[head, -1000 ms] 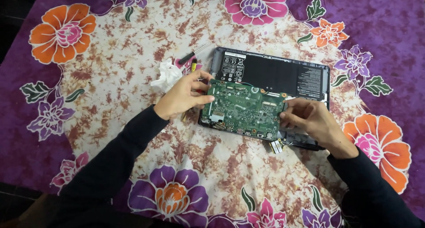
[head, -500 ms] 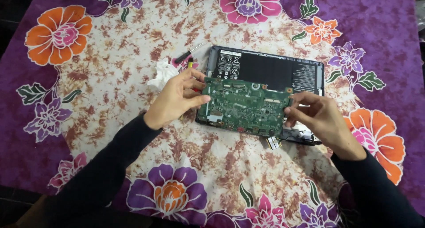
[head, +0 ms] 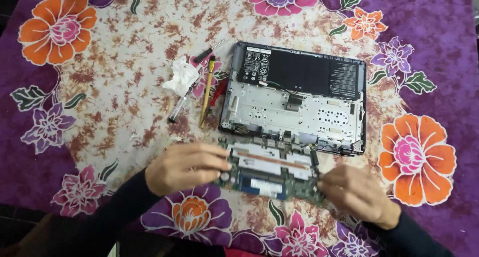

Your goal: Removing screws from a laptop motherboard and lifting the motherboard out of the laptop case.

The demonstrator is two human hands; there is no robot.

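Floral cloth (head: pixel 100 112); left hand (head: pixel 182 167) and right hand (head: pixel 357 192) grip circuit board (head: pixel 272 169) ends, near open laptop base (head: pixel 294 100); screwdrivers (head: pixel 207 90), tissue (head: pixel 182 76) left.

A big cloth (head: pixel 100 102) with purple edges and bright orange and pink flowers covers the table, and on it lie a crumpled white tissue (head: pixel 180 76), a small black screwdriver (head: pixel 209 50), a yellow-handled tool (head: pixel 207 90) and a clear pen-like tool (head: pixel 178 109) close together.

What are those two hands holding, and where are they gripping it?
A green circuit board, held at its short ends: left hand on the left end, right hand on the right end.
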